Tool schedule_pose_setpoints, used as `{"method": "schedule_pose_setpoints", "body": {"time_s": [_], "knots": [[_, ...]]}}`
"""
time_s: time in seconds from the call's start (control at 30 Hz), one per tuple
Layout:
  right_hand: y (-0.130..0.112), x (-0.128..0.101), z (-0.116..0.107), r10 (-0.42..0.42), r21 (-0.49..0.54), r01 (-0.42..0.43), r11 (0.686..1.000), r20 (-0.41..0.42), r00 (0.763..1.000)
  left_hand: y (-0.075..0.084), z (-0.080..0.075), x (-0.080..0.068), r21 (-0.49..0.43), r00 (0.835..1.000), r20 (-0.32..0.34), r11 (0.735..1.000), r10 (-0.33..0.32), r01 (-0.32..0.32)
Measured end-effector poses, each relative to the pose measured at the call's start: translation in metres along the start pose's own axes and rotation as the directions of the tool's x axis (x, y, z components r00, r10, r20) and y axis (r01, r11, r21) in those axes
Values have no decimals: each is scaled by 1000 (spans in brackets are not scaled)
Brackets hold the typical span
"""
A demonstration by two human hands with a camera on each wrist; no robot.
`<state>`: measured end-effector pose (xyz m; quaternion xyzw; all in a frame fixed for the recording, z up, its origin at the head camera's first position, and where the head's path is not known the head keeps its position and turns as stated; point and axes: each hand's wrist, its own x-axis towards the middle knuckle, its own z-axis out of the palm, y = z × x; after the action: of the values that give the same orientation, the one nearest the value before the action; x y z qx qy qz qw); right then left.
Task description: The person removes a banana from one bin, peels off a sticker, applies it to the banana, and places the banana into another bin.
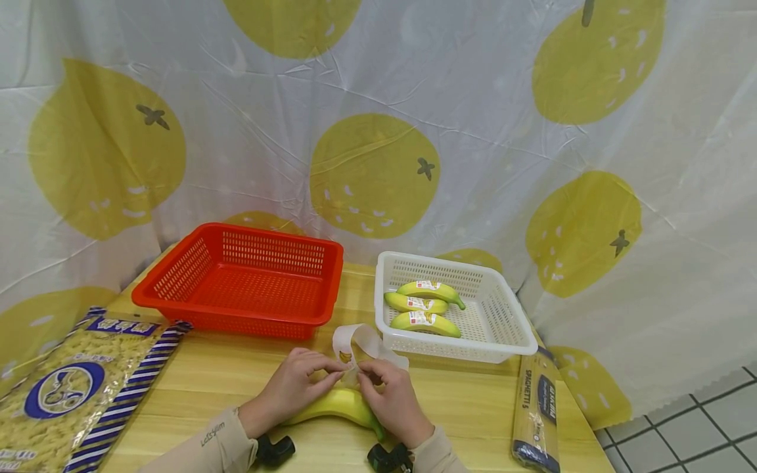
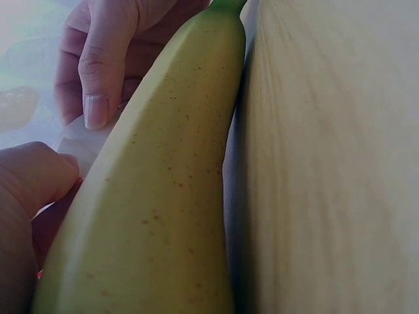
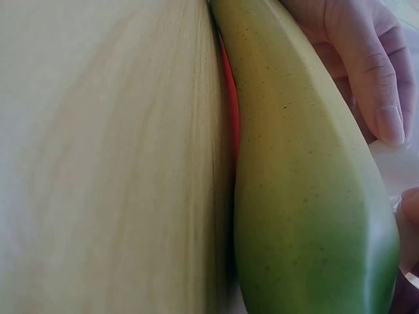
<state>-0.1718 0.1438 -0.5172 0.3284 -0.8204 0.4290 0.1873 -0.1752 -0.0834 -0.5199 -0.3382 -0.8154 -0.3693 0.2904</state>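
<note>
Both hands [image 1: 349, 387] curled, pinching strip [image 1: 362, 345] over banana [image 1: 340, 404].

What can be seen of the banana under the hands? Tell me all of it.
The banana lies flat on the wooden table, curved, yellow with fine brown specks and a green stem end. The left hand and right hand rest over it, pinching a white sticker strip above its middle.

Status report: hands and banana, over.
Both hands, left and right, pinch a label strip over the banana. Banana lies on the table. White basket holds three labelled bananas. Nothing in the way.
</note>
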Motion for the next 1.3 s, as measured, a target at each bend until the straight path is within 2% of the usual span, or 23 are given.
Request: {"method": "schedule_pose_setpoints", "body": {"time_s": [0.7, 1.3], "knots": [[0, 0, 1, 6, 24, -5, 1000, -16, 1000, 0, 0, 0, -2, 1000, 0, 1000, 12, -12], [0, 1, 0, -55, -25, 54, 998, -34, 998, 0, 0, 0, -5, 1000, 8, 1000, -1, 2]]}}
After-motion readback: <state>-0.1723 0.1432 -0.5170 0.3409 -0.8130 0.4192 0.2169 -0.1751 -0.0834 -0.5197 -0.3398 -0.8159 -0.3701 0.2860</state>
